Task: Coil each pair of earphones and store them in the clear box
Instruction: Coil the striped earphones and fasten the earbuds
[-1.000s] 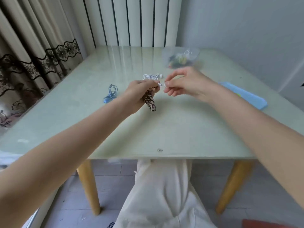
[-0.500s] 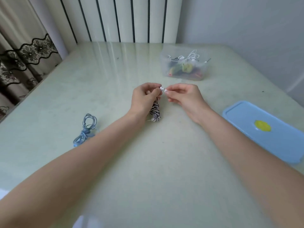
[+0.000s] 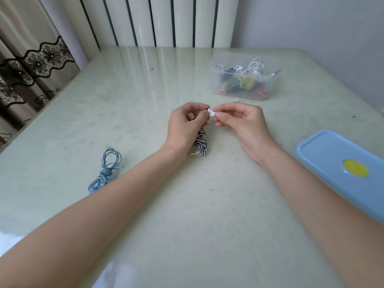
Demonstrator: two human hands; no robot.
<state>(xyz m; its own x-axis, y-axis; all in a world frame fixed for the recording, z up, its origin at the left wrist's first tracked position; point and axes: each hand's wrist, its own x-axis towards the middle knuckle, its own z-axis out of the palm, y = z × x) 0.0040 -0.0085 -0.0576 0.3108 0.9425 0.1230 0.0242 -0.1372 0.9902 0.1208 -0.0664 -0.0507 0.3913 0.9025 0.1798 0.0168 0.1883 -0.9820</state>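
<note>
A black-and-white striped pair of earphones (image 3: 200, 142) is wound into a tight bundle that hangs from my left hand (image 3: 185, 123) down to the table, its gold plug poking out at the bottom. My right hand (image 3: 239, 119) pinches the white earbuds (image 3: 211, 113) at the top of the bundle, fingertips close to those of my left hand. The clear box (image 3: 243, 80) stands behind my hands with several coiled earphones inside. A blue pair of earphones (image 3: 106, 171) lies loosely coiled on the table to the left, partly hidden by my left forearm.
The box's blue lid (image 3: 342, 169) with a yellow sticker lies at the right, near the table's edge. The pale green table (image 3: 145, 90) is glossy. A ribbed radiator and a curtain stand behind and to the left of it.
The view has tipped down and closer to the table over the last second. Both hands have stayed together on the striped bundle, with the right fingers shifting slightly on the white earbuds.
</note>
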